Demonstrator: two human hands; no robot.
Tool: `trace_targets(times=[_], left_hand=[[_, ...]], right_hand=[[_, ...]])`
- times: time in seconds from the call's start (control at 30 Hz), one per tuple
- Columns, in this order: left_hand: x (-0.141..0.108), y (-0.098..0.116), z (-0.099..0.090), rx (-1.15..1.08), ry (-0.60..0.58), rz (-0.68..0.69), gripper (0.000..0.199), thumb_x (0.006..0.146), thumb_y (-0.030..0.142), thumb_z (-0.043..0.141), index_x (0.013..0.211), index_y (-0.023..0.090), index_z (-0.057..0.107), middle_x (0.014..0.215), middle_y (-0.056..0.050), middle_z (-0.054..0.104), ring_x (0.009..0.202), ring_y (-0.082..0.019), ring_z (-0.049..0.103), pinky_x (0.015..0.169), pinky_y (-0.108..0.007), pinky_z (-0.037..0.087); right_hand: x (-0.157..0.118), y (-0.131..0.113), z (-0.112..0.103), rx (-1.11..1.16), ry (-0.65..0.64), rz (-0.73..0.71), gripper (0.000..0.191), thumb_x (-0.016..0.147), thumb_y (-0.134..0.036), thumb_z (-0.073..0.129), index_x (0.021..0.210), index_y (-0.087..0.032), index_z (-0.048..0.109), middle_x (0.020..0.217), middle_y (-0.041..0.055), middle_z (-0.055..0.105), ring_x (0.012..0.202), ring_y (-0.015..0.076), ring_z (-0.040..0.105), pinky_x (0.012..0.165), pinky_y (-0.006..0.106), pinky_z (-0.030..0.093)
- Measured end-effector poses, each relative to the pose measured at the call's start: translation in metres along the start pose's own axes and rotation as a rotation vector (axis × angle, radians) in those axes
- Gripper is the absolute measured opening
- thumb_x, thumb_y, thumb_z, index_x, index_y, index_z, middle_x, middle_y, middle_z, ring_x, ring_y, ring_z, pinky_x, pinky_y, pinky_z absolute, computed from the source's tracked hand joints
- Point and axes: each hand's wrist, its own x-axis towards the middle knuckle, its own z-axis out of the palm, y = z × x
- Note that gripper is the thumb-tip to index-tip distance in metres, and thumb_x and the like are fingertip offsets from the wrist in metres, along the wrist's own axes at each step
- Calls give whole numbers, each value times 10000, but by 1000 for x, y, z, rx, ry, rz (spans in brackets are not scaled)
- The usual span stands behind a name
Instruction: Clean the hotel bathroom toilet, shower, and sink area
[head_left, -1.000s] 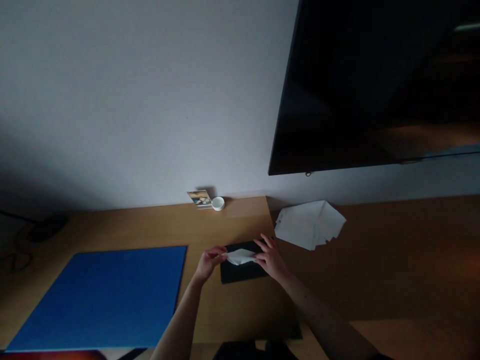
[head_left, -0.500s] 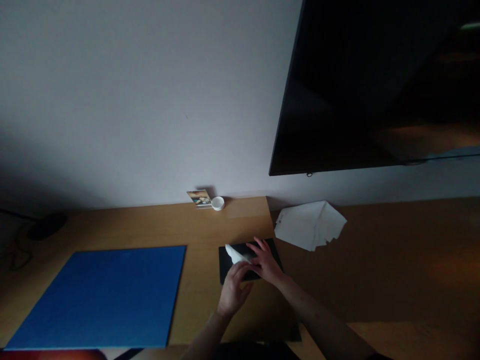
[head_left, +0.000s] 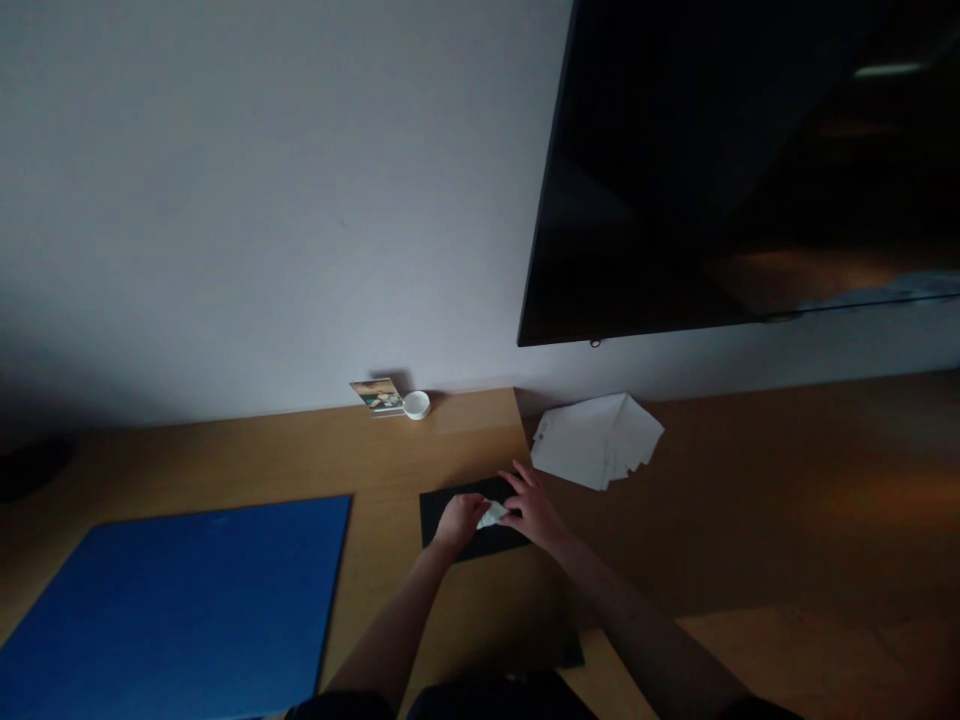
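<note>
A small, crumpled white tissue (head_left: 493, 514) is held between my two hands, above a flat black rectangular mat (head_left: 439, 510). My left hand (head_left: 459, 520) is closed, its thumb and fingers pinching the left end of the tissue. From the other side, my right hand (head_left: 531, 510) grips the right end between thumb and a finger, while its upper fingers stretch out loose. Part of the tissue is covered by my fingers, and its exact material is hard to make out in the dim light.
To the left lies a large blue board (head_left: 180, 600) on the wooden desk (head_left: 382, 560). By the wall stand a small picture card (head_left: 379, 397) and a white round dish (head_left: 416, 404). White papers (head_left: 592, 440) lie on the lower surface at right, beneath a wall-mounted screen (head_left: 675, 180).
My left hand has moved up over the mat and now pinches the tissue. The tissue, earlier a longer upright strip, appears smaller and bunched. The view has shifted slightly right.
</note>
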Motion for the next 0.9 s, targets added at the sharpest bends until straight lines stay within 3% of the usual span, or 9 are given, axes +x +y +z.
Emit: trace_targets(times=[0.07,0.17,0.23,0.37,0.47,0.57,0.63,0.73,0.9], left_hand=[[3,-1,-2,9,10,-15,307,883,306,536,666,127,657,572,7,506,570,-115,379,595,-279,207],[0,-4,-3,0,11,-46,298,857,356,593,686,129,680,593,-13,573,578,-135,455,590,-276,243],[-7,-7,-2,-28,7,-60,171,804,296,654,826,142,724,744,-41,693,694,-174,589,633,-268,340],[-27,-15,3,-92,140,-47,405,871,211,536,1263,176,631,1127,-110,732,1034,-239,671,900,-336,475],[-52,-30,13,23,333,110,506,841,283,627,1330,163,574,1284,-146,663,1233,-306,584,1102,-490,409],[-77,-57,26,258,408,153,705,599,245,838,1258,161,603,1498,-178,473,1431,-422,364,1202,-681,201],[-79,-77,26,313,397,144,640,563,132,812,1174,184,630,1544,-158,415,1473,-412,296,1191,-675,275],[-46,-94,4,300,347,252,556,618,101,753,1151,184,622,1555,-144,402,1490,-348,282,1165,-551,416],[59,-84,-59,336,390,354,480,620,163,755,1079,158,615,1501,-184,465,1447,-363,358,1148,-546,438]], right_hand=[[7,1,-6,9,-50,17,104,754,-265,791,665,-221,761,1455,72,564,1478,354,293,1181,619,273],[9,9,-11,87,-91,39,75,725,-277,821,713,-217,778,1486,92,531,1472,357,320,1179,593,303],[4,16,-9,172,-75,29,236,703,-311,839,919,-228,790,1519,107,490,1479,343,317,1193,567,304],[-19,32,7,316,133,113,800,725,-336,802,1452,-248,481,1576,129,403,1482,294,331,1215,517,303],[-44,41,27,380,253,224,899,734,-339,767,1520,-255,341,1590,125,380,1478,289,340,1220,520,300],[-60,48,50,418,339,362,860,707,-412,770,1467,-228,411,1528,152,464,1429,334,418,1190,575,333],[-55,52,62,440,383,432,817,677,-484,779,1394,-215,498,1461,166,537,1374,369,482,1155,603,373],[-22,60,66,518,430,470,775,662,-594,754,1313,-216,571,1370,162,617,1295,376,559,1107,588,439],[19,101,43,554,735,607,662,804,-739,469,1158,-200,620,1119,175,720,1016,327,710,865,500,598]])
